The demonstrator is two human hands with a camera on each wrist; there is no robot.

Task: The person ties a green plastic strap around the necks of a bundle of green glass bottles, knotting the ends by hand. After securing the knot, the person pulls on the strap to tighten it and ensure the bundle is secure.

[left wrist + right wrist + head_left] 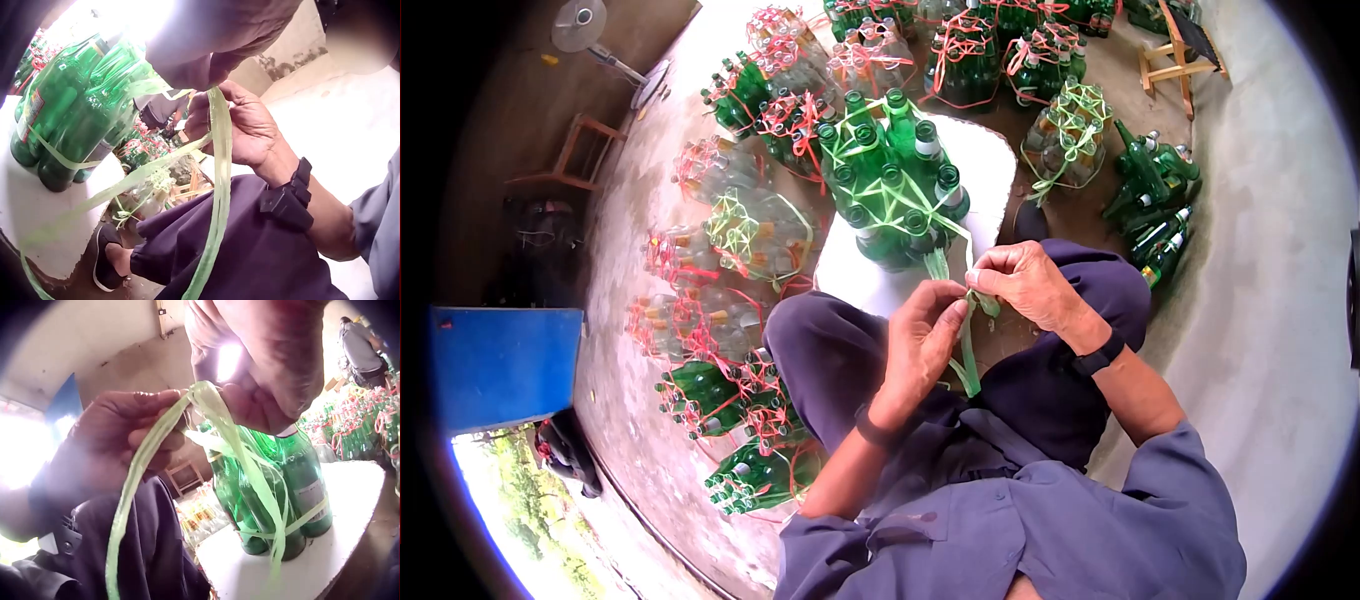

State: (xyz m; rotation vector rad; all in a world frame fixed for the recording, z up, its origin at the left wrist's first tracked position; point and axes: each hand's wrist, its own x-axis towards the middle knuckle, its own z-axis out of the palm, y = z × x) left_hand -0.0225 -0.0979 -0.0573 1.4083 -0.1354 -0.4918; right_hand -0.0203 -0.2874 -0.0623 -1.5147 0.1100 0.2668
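Note:
A bundle of green glass bottles (pixel 890 175) stands upright on a white board (pixel 985 160) in front of my knees. Pale green plastic strapping runs between the bottle necks and around the sides. Close to the bundle's near side, my left hand (pixel 922 330) pinches the loose strap (pixel 219 169) between thumb and fingertips. My right hand (pixel 1035 288) meets it there, pinching the same strap just beside the left fingertips. In the right wrist view the strap (pixel 134 481) loops over at the fingertips, and its tails hang down. The fingers partly hide the crossing.
Bundles of clear bottles (pixel 765 240) tied with red or green strap crowd the left and far floor. Loose green bottles (pixel 1150 175) lie at right near the wall. A wooden stool (pixel 1175 60) stands at far right. Another person (pixel 362 350) bends among bottles in the background.

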